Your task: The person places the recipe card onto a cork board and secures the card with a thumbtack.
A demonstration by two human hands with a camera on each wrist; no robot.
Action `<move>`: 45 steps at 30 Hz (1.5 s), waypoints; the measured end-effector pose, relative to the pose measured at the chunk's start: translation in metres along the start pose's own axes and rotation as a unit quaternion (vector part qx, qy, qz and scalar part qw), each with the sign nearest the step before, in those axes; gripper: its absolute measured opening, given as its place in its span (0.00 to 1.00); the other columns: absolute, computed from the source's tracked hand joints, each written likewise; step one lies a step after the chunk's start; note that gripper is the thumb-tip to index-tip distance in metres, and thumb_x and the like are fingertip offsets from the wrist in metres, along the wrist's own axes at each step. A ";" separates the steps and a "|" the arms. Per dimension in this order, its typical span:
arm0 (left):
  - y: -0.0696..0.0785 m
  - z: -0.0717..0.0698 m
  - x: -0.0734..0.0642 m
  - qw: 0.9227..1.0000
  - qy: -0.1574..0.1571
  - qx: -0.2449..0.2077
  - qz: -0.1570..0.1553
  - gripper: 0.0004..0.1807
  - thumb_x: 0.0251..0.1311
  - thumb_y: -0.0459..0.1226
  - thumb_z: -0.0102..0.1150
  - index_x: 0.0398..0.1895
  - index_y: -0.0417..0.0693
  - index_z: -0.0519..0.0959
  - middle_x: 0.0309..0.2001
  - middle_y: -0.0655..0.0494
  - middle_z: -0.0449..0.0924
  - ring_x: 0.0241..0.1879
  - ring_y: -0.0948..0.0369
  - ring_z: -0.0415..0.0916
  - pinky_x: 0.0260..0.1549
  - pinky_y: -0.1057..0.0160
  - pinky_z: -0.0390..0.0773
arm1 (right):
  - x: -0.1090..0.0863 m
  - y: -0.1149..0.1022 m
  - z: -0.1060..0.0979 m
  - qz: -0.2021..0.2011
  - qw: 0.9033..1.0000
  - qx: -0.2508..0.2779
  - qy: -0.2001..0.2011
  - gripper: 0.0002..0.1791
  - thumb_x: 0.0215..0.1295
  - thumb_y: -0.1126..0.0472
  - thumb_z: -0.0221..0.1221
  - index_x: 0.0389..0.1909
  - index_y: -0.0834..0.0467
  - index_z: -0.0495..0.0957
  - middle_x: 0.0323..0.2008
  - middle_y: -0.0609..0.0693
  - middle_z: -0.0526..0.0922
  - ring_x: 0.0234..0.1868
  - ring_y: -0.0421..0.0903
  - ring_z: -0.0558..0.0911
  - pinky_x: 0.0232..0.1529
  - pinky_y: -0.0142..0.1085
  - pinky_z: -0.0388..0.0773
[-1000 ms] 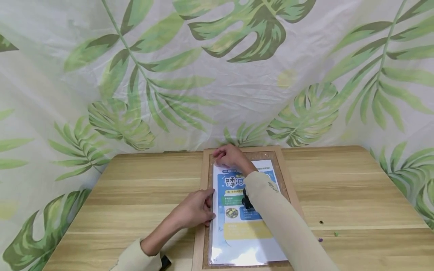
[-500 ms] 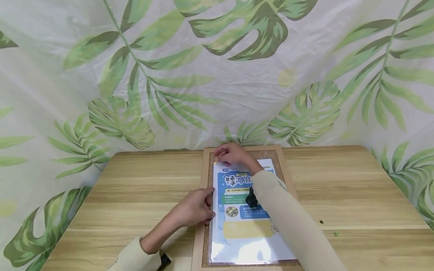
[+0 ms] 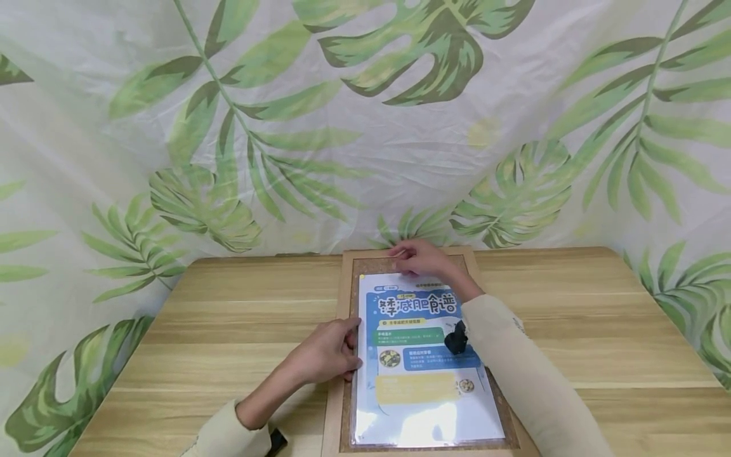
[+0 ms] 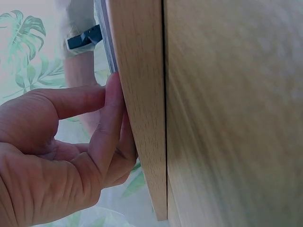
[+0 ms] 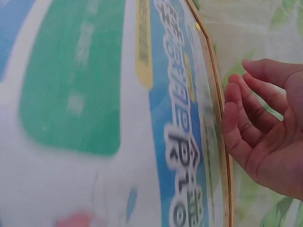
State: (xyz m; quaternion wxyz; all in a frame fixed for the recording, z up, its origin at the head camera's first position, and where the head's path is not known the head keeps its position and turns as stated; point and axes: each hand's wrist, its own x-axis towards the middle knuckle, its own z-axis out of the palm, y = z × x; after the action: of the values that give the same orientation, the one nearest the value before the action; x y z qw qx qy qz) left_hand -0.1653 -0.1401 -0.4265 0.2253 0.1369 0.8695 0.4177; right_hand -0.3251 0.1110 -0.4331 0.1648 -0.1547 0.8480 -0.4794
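A laminated poster (image 3: 414, 412) with blue, green and yellow printed blocks lies on a wood-framed corkboard (image 3: 374, 264). At its upper left corner sits a yellow pushpin (image 3: 362, 277), which is also visible in the right wrist view as a yellow dot (image 5: 198, 26). My left hand (image 3: 324, 352) presses the poster's left edge with thumb and fingertips; the left wrist view has the left hand (image 4: 71, 142) against the board's side. Over the top edge hovers my right hand (image 3: 425, 259), its fingers loosely bent. Nothing shows between the fingers of the right hand (image 5: 265, 118) in the right wrist view.
The board lies on a wooden table (image 3: 240, 317), close to its back edge. A leaf-patterned curtain (image 3: 285, 158) hangs right behind. My right sleeve (image 3: 531, 374) crosses the board's right side and part of the table. A black wrist camera (image 3: 456, 339) sits above the poster.
My right hand has left the poster's upper left corner and moved right along the top edge, uncovering the yellow pushpin and the title. My left hand stays put. Small table bits are now behind the sleeve.
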 end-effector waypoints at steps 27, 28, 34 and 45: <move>-0.003 -0.001 -0.002 1.000 0.002 -0.004 0.020 0.45 0.59 0.20 0.70 0.79 0.22 0.59 0.37 0.46 0.76 0.25 0.59 0.82 0.22 0.64 0.85 | -0.126 0.043 -0.066 -0.042 0.994 -0.099 0.007 0.22 0.74 0.60 0.66 0.63 0.66 0.81 0.50 0.55 0.89 0.49 0.47 0.83 0.50 0.35 0.81; -0.002 -0.001 -0.002 1.000 0.001 -0.004 0.020 0.45 0.59 0.20 0.69 0.79 0.22 0.59 0.37 0.46 0.76 0.25 0.59 0.82 0.22 0.64 0.85 | -0.131 0.045 -0.067 -0.040 0.994 -0.097 0.008 0.22 0.73 0.60 0.66 0.63 0.65 0.82 0.50 0.54 0.89 0.49 0.47 0.83 0.49 0.33 0.81; -0.001 -0.001 -0.002 1.000 -0.003 -0.005 0.019 0.45 0.60 0.20 0.69 0.79 0.23 0.59 0.37 0.46 0.76 0.25 0.59 0.83 0.22 0.64 0.85 | -0.150 0.052 -0.072 -0.033 0.995 -0.091 0.013 0.22 0.72 0.59 0.68 0.63 0.64 0.82 0.50 0.54 0.88 0.49 0.48 0.82 0.47 0.32 0.81; -0.001 -0.002 -0.003 1.000 -0.005 -0.013 0.006 0.46 0.61 0.20 0.69 0.80 0.23 0.57 0.37 0.46 0.77 0.25 0.60 0.82 0.23 0.64 0.85 | -0.176 0.064 -0.079 -0.030 0.995 -0.095 0.002 0.20 0.72 0.61 0.67 0.61 0.65 0.83 0.48 0.53 0.89 0.47 0.43 0.83 0.46 0.31 0.82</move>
State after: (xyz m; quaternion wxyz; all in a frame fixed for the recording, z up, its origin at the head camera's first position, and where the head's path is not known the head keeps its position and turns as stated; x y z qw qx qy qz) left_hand -0.1640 -0.1431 -0.4250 0.2288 0.1417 0.8619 0.4298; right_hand -0.2074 0.2768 -0.4274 0.1334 -0.1938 0.8850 -0.4017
